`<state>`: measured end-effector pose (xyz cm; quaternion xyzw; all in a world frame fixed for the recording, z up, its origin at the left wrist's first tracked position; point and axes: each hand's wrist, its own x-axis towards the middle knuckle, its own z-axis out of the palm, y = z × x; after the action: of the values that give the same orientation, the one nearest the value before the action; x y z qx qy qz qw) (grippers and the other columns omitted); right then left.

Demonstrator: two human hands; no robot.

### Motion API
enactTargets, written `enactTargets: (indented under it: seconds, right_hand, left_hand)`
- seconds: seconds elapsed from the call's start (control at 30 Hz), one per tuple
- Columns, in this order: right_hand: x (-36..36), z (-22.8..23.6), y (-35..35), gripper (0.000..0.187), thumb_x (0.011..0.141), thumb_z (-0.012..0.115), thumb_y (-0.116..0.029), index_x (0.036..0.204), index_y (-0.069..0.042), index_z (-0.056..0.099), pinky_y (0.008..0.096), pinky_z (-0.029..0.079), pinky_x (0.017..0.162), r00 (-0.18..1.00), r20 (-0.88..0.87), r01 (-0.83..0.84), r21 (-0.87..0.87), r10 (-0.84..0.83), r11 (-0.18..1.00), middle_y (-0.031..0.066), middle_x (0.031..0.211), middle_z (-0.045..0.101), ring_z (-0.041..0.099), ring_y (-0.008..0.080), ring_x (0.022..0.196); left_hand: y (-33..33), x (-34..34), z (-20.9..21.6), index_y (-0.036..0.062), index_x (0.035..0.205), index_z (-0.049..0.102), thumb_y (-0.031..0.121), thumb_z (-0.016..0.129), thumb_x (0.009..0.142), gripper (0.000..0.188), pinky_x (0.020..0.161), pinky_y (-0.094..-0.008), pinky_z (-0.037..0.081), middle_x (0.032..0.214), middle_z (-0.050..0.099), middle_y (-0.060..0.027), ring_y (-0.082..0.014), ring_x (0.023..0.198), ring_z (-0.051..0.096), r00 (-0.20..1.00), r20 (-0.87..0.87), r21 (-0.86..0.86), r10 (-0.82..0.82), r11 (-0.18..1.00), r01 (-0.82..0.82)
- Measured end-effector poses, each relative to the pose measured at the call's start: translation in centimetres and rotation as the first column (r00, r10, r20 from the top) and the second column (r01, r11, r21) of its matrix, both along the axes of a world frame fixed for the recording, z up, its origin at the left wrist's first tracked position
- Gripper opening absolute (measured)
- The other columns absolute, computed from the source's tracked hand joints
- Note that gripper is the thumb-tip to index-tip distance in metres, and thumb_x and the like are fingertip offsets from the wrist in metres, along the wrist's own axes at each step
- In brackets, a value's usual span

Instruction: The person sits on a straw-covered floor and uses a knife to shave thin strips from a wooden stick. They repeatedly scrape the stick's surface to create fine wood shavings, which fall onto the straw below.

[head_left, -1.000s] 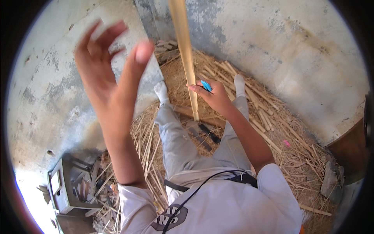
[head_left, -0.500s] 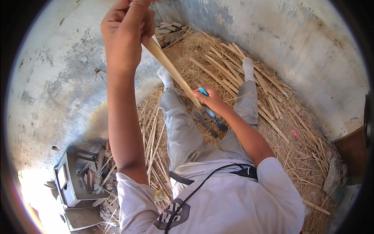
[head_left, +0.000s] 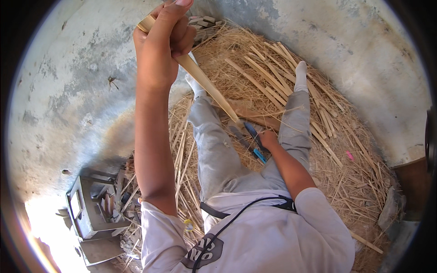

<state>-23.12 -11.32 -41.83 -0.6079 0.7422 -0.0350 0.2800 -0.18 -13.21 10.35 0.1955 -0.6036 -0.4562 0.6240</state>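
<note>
Item 1: my left hand [head_left: 160,43], raised at 11 o'clock, fist closed tight around the upper end of a pale bamboo strip [head_left: 207,86]. The strip slants down toward 5 o'clock, its lower tip between my legs.

Item 2: my right hand [head_left: 268,139], near centre, fingers wrapped on a blue-handled knife [head_left: 253,139] whose blade meets the strip's lower tip.

Item 3: split bamboo slats [head_left: 273,86] and straw shavings [head_left: 364,182], littering the floor from 12 to 4 o'clock, close around both legs.

Item 4: grey metal box [head_left: 88,211], at 8 o'clock, well apart from the work.

Item 5: concrete floor [head_left: 68,100], bare at 9 to 10 o'clock.
</note>
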Motion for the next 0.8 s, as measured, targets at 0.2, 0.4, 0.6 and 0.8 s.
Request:
enactTargets:
  seconds: [0.2, 0.4, 0.6, 0.8]
  right_hand:
    - [0.4, -2.5, 0.9, 0.038, 0.08, 0.074, -0.017, 0.114, 0.0, 0.072, 0.0457, 0.055, 0.092, 0.967, -0.163, -0.127, 0.355, 0.196, 0.926, 0.0217, 0.117, 0.071, 0.07, 0.0363, 0.107]
    - [2.3, -2.6, 1.7, 0.035, 0.084, 0.072, -0.016, 0.115, 0.0, 0.071, 0.0482, 0.055, 0.089, 0.995, 0.015, 0.089, 0.303, -0.098, 0.949, 0.0211, 0.114, 0.072, 0.07, 0.0365, 0.107]
    - [1.4, 6.2, 0.7, 0.035, 0.09, 0.065, -0.022, 0.113, 0.004, 0.069, 0.0453, 0.058, 0.079, 0.963, 0.241, 0.07, 0.196, -0.117, 0.978, 0.0252, 0.099, 0.073, 0.073, 0.0344, 0.093]
    - [2.0, 23.0, 3.3, 0.028, 0.104, 0.051, -0.024, 0.105, 0.004, 0.052, 0.0339, 0.047, 0.038, 0.646, 0.756, 0.121, 0.033, -0.104, 0.992, 0.0059, 0.058, 0.052, 0.054, 0.0174, 0.039]
  left_hand:
    - [0.1, -1.0, -1.0, 0.0184, 0.058, 0.037, 0.009, 0.067, 0.095, 0.049, 0.04, -0.0266, 0.014, 0.05, 0.029, 0.0082, -0.0035, 0.041, 0.021, 0.999, 0.013, -0.059, 0.035, 0.998, -0.034]
    - [-2.1, -2.1, -0.2, 0.0181, 0.062, 0.026, 0.061, 0.046, 0.103, 0.062, 0.046, -0.0285, 0.013, 0.053, 0.018, 0.0072, -0.0075, 0.048, 0.014, 0.999, -0.032, 0.025, 0.036, 0.999, -0.036]
    - [-4.4, -2.7, 0.3, 0.016, 0.066, 0.025, 0.071, 0.03, 0.099, 0.064, 0.049, -0.0302, 0.012, 0.056, 0.016, 0.0062, -0.0097, 0.052, 0.013, 1.0, 0.0, 0.041, 0.004, 0.999, -0.004]
    - [-6.6, -2.8, 0.3, 0.0151, 0.067, 0.029, 0.046, 0.036, 0.096, 0.043, 0.049, -0.0316, 0.015, 0.056, 0.017, 0.0045, -0.0104, 0.052, 0.015, 1.0, 0.003, 0.041, 0.025, 0.999, -0.025]
